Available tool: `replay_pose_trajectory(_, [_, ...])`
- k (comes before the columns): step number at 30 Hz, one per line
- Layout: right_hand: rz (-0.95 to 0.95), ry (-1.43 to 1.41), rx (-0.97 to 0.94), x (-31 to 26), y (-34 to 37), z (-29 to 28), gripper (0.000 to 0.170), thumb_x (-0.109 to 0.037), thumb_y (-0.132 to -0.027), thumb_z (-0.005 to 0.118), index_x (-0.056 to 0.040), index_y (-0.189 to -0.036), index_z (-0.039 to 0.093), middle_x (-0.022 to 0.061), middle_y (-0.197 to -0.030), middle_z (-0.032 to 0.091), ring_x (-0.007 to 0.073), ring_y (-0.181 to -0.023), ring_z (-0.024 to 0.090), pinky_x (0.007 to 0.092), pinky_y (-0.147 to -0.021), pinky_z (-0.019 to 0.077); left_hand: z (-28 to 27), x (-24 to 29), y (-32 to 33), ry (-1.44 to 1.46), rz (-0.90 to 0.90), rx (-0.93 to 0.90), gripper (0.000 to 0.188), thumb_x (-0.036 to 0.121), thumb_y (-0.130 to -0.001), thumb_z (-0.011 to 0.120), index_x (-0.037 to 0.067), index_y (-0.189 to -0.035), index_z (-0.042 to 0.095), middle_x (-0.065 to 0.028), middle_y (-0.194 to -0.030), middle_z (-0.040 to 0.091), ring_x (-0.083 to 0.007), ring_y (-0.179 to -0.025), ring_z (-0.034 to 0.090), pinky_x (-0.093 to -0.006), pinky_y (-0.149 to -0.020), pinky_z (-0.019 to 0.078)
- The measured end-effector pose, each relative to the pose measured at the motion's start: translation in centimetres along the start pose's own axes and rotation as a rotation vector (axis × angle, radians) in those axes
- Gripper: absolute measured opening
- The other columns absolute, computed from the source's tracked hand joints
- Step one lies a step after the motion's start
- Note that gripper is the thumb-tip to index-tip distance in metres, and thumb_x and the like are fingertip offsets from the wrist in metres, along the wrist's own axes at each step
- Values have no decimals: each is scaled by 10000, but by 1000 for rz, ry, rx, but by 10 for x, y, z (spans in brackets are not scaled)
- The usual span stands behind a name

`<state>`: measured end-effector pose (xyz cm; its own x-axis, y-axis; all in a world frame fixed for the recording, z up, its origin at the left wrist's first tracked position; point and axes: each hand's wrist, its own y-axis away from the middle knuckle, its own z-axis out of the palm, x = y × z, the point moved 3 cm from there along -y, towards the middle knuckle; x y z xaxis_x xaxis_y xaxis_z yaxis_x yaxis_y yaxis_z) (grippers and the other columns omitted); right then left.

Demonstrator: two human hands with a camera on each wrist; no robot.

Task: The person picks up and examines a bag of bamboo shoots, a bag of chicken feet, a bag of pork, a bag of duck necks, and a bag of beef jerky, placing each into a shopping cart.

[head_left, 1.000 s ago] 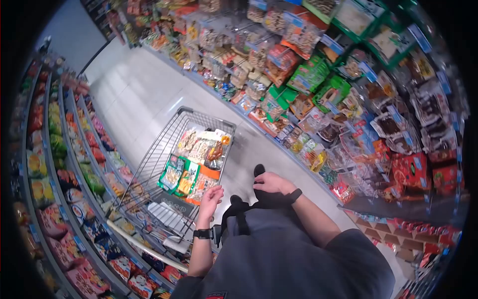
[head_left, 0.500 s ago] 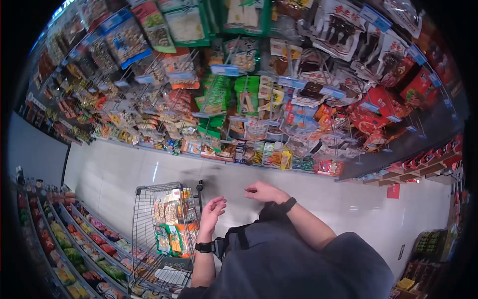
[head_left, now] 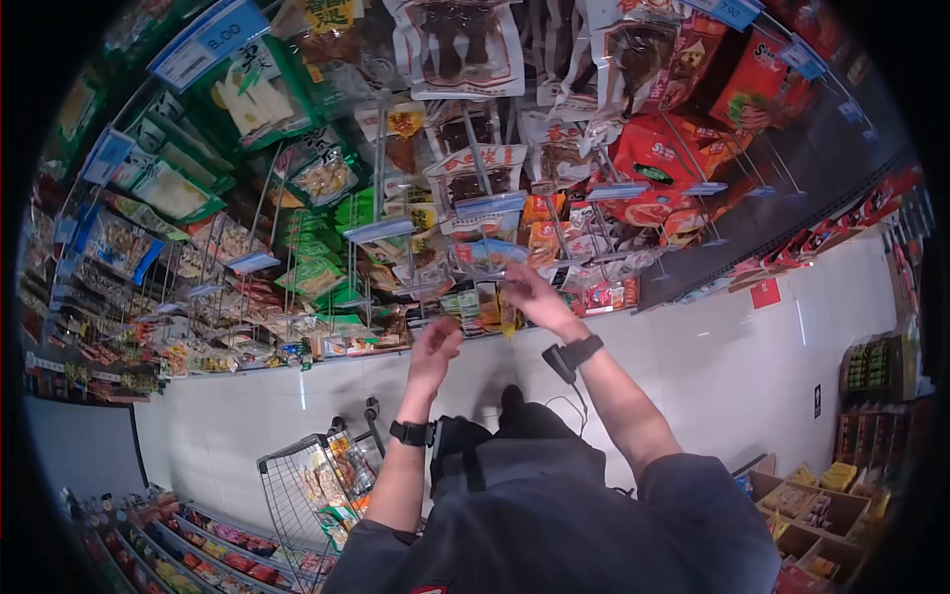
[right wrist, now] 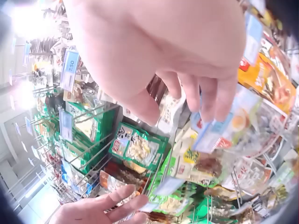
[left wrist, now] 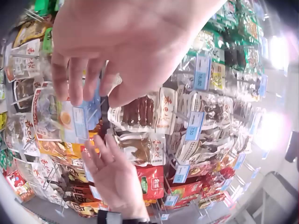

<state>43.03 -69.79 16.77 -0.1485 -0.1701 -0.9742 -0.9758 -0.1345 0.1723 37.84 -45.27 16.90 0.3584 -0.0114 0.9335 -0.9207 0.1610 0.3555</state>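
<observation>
Blue-and-white clear plastic packet [head_left: 487,252] sits among metal rack hooks, ahead and slightly left of right hand [head_left: 535,300], ahead-right of left hand [head_left: 432,354]. Long axis roughly crosswise. Right hand nearer: grip open, fingers loosely bent, contact unclear. Left hand: grip open, fingers relaxed. Items held: 0.

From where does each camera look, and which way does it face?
Head: worn on the head, facing forward and down over the cart and hanging packs; it shows left hand, right hand, arms, shirt.
Left wrist: on that wrist, facing the packs; left hand above, right hand below.
Right wrist: on that wrist, facing the packs; right hand above, left hand at lower left.
Both wrist views share the two hands and the egg-picture pack.
</observation>
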Motion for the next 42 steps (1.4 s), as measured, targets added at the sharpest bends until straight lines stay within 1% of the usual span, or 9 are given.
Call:
replay_pose_trajectory(6, [-314, 143, 362, -102, -65, -42, 924, -166, -835, 705, -9, -1515, 101, 227, -1478, 358, 297, -1376, 353, 350, -1107, 304, 21, 90, -99, -144, 318, 115, 746, 280, -856, 704, -65, -1421, 358, -218, -1333, 547, -288, -1168, 582, -324, -963, 446])
replay_pose_trajectory(8, [-238, 147, 347, -110, -81, -44, 935, -159, -827, 710, -2, -1515, 96, 233, -1479, 354, 302, -1382, 341, 348, -1118, 284, 25, 125, -115, -509, 374, 193, 804, 282, -838, 715, -77, -1435, 315, -235, -1380, 490, -288, -1266, 497, -333, -1012, 412])
replay_pose_trajectory(13, [-158, -23, 261, -89, -97, -39, 801, -78, -792, 708, 26, -1446, 258, 203, -1361, 486, 272, -1274, 470, 341, -1066, 363, 15, 136, -143, -488, 411, 108, 944, 388, -769, 778, -63, -1447, 301, -241, -1297, 558, -305, -1204, 554, -340, -966, 444])
replay_pose_trajectory(15, [-178, -31, 385, -93, -82, -32, 547, -96, -802, 731, 33, -1267, 474, 126, -1166, 622, 193, -1065, 598, 307, -903, 472, 4, 136, -137, -580, 243, 80, 883, 379, -776, 781, -23, -1437, 356, -179, -1140, 630, -228, -914, 659, -305, -771, 502])
replay_pose_trajectory(16, [-138, -77, 334, -88, -80, -31, 458, -117, -819, 728, 23, -1204, 522, 95, -1095, 644, 161, -991, 607, 292, -854, 476, 0, 131, -139, -405, 366, 0, 643, 327, -808, 768, -2, -1303, 523, -67, -941, 645, -109, -647, 585, -268, -593, 460])
replay_pose_trajectory(20, [-137, -120, 253, -70, -48, -27, 263, -162, -870, 702, -9, -1063, 610, 10, -913, 669, 83, -803, 596, 251, -727, 469, -15, 139, -106, -241, 79, -209, 303, 211, -859, 731, 16, -1070, 634, -1, -806, 669, -74, -644, 578, -244, -630, 474])
replay_pose_trajectory(28, [-73, -341, 285, -103, 47, 7, 175, -145, -922, 653, -47, -1051, 587, -22, -884, 629, 42, -777, 568, 210, -692, 449, 9, 117, -61, 351, -41, -560, 271, 94, -873, 682, 4, -1125, 635, -34, -1008, 680, -94, -817, 628, -248, -730, 502])
replay_pose_trajectory(33, [-82, -439, 358, -116, 90, 33, 165, -102, -923, 641, -35, -1061, 581, -14, -942, 646, 54, -855, 603, 230, -768, 485, 12, 124, -13, 266, -3, -545, 297, 94, -880, 680, -14, -1151, 627, -62, -1068, 679, -120, -932, 635, -294, -838, 501])
replay_pose_trajectory(42, [113, -426, 75, -93, 128, 31, 251, -134, -904, 677, -12, -1122, 653, 31, -1035, 688, 87, -920, 626, 270, -810, 510, 28, 105, 19, 301, -53, -511, 291, 108, -903, 664, -16, -1162, 614, -76, -1095, 670, -129, -950, 639, -288, -835, 511])
